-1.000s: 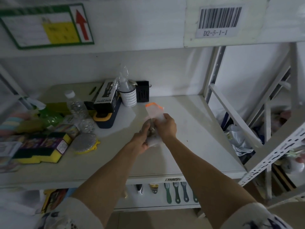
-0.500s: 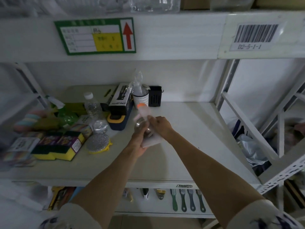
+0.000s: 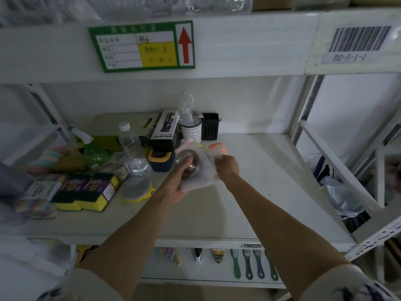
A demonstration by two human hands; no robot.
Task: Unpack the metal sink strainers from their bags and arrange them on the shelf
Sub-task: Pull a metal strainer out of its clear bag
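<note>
Head view shows the left hand (image 3: 178, 187) with its grip wrapped round the metal strainer (image 3: 188, 162), bowl facing up. Just right of that grip, the right hand (image 3: 226, 167) pinches the clear bag (image 3: 204, 177). Both are above the shelf (image 3: 249, 203). I think pulling the bag rightward frees the strainer.

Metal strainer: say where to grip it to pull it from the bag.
Probably grip the metal strainer by its round rim, from the left: the bowl shows there, while the right hand pinches the clear bag from the other side.
</note>
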